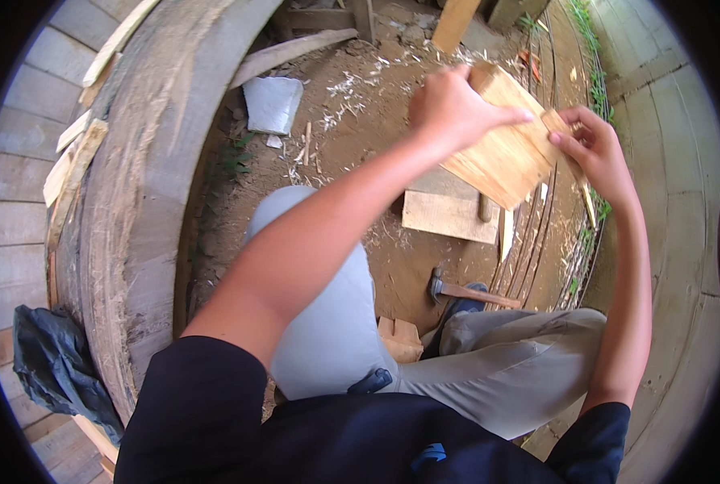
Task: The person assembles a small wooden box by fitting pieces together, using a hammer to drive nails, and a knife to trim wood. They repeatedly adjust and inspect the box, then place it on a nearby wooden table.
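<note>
Raised off the ground, a pale wooden board (509, 157) tilts in front of me. My left hand (450, 105) grips its upper left side, the thumb lying along the face and the fingers hidden behind. At the board's right edge, my right hand (592, 149) pinches a small wooden strip (560, 129) between thumb and fingers, touching or very near the board. Below the board, a thick wooden block (448, 216) rests on the dirt, with a short rounded piece of wood (485, 208) by its right end. A hammer (479, 295) lies nearer, beside my foot.
A heavy wooden beam (146, 161) runs along my left, with a black plastic bag (57, 355) at its near end. A grey-white slab (273, 105) and scattered shavings lie on the dirt. A small wooden block (400, 339) sits between my legs. A pale wall (666, 210) rises on the right.
</note>
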`<state>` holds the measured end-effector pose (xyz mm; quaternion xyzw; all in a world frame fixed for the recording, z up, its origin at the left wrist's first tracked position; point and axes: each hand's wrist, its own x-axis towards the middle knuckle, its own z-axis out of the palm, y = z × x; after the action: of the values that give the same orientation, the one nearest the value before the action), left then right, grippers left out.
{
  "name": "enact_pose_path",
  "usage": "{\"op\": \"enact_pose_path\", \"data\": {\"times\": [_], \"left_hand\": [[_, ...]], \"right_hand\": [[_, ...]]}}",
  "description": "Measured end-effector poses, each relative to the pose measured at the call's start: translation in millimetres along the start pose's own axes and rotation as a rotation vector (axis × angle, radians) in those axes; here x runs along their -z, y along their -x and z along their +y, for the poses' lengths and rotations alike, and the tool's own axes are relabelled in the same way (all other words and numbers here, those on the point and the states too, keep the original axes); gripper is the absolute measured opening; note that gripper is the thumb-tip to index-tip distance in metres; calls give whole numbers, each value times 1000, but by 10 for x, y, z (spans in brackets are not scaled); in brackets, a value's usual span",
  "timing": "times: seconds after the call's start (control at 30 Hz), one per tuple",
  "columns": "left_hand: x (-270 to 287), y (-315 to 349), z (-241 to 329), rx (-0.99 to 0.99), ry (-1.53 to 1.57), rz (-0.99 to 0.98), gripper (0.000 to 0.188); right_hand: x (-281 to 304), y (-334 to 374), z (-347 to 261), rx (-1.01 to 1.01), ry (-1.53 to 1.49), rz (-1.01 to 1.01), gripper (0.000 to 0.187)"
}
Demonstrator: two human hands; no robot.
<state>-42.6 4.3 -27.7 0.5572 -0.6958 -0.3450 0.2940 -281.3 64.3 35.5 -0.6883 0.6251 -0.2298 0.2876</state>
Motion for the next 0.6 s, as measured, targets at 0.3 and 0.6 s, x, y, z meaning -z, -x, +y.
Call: {"op": "enact_pose_path", "data": {"times": [0.3,0.6], "left_hand": [[789,284,-197,-262,36,160,44],[1035,110,-462,-212,86,162,35]], "right_hand": [[-606,-282,-374,319,56,1,25],[-775,-526,-311,468,91,137,31]]}}
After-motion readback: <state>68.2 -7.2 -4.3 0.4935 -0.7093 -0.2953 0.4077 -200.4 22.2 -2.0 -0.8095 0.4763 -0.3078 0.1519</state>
